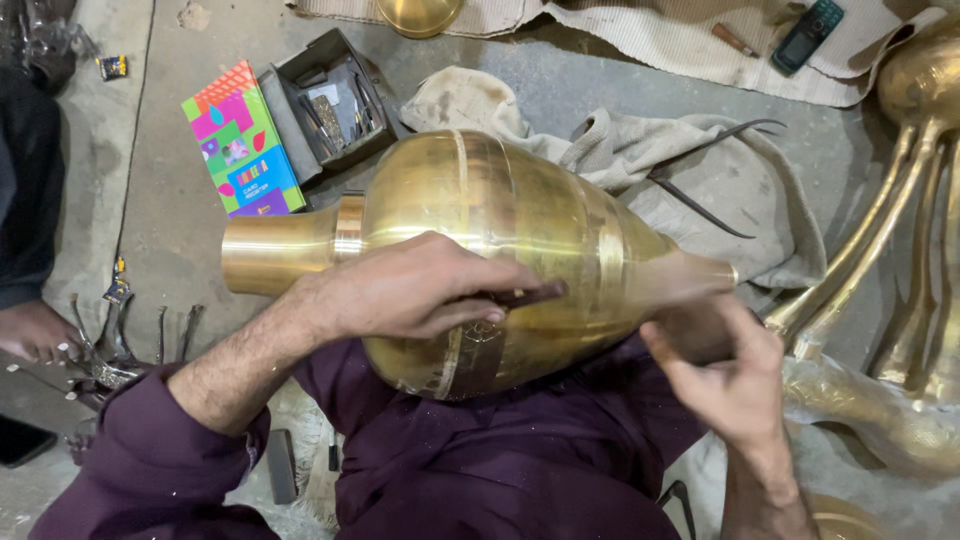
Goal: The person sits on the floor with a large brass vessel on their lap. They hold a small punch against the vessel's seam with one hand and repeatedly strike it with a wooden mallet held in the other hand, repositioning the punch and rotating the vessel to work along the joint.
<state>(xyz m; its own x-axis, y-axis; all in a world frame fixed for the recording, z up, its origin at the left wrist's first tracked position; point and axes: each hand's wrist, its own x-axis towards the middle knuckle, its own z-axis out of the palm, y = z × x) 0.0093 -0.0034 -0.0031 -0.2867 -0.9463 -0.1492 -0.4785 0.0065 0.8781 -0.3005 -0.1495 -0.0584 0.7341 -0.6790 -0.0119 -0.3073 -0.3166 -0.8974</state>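
A large brass vase (480, 215) lies on its side across my lap, neck pointing left and narrow foot to the right. My left hand (420, 290) rests on the vase's belly and pinches a thin dark tool (525, 296) against the metal. My right hand (725, 375) cups the lower right part of the vase near the foot, fingers spread and slightly blurred. Purple sleeves and clothing show under the vase.
A crumpled grey cloth (700, 180) with thin curved metal tools lies behind the vase. A colourful box (243, 140) and a dark tray of tools (330, 105) sit at upper left. Brass pieces (900, 250) stand right; a phone (808, 35) lies on a mat.
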